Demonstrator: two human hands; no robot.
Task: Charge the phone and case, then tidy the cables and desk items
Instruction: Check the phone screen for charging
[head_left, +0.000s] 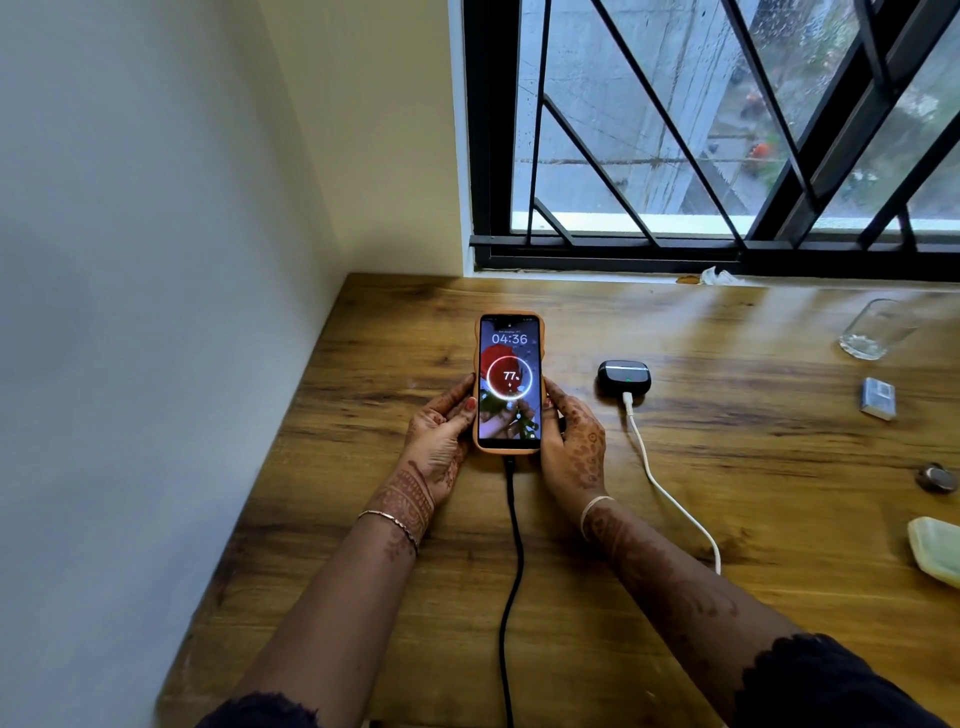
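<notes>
While holding the orange-cased lit phone in left grip and right grip, could tug its black cable loose.

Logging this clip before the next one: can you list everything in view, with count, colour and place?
phone: 1, orange cover, screen lit at 77%, centre-left of desk, between the hands
black cable: 1, black, plugged into the phone's near end, runs to the near desk edge
earbud case: 1, black, right of the phone
white cable: 1, white, plugged into the earbud case, trails toward the right forearm
glass: 1, clear, far right
small box: 1, grey-white, nearer than the glass
metal object: 1, silvery, right edge, kind unclear
dish: 1, pale green, right edge, partly cut off
scrap: 1, white, window sill
desk: 1, brown wood
window grille: 1, black, behind desk
left hand: holds phone's left edge
right hand: holds phone's right edge
</notes>
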